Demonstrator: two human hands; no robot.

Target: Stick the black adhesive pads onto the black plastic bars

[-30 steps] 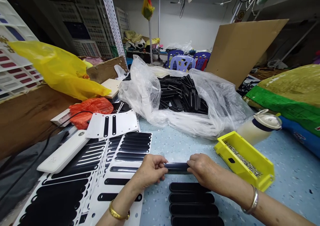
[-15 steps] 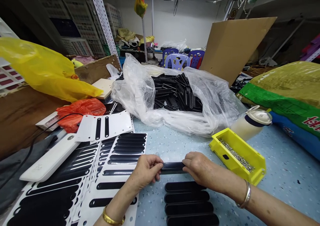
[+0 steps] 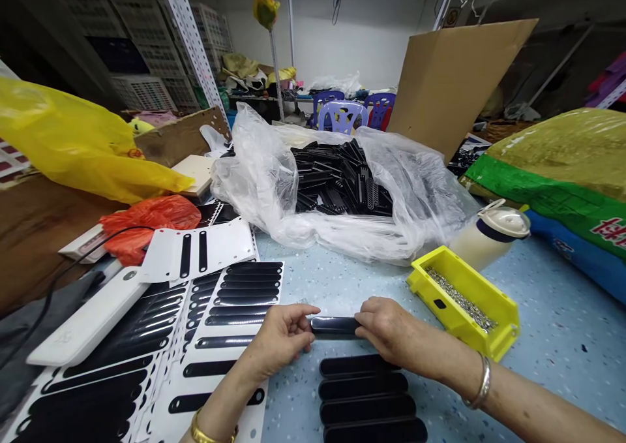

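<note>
My left hand [image 3: 281, 334] and my right hand [image 3: 388, 332] each pinch one end of a glossy black oblong piece [image 3: 335, 325], held level just above the pale blue table [image 3: 562, 338]. Right below it lie several similar black oblong pieces [image 3: 364, 394] in a row. To the left of my left hand lie white sheets of black oblong stickers [image 3: 229, 325], some slots peeled bare.
A yellow bin of small metal parts [image 3: 464, 301] stands right of my hands, a white bottle [image 3: 489, 234] behind it. A clear bag of black plastic parts [image 3: 342, 188] fills the middle. Left: a white bar-shaped device [image 3: 85, 325], orange bag [image 3: 147, 224], yellow bag [image 3: 73, 143]. Sacks [image 3: 562, 169] lie at right.
Both hands stay closed on the black piece. The view has drifted a little, so things sit slightly further left and higher in the picture.
</note>
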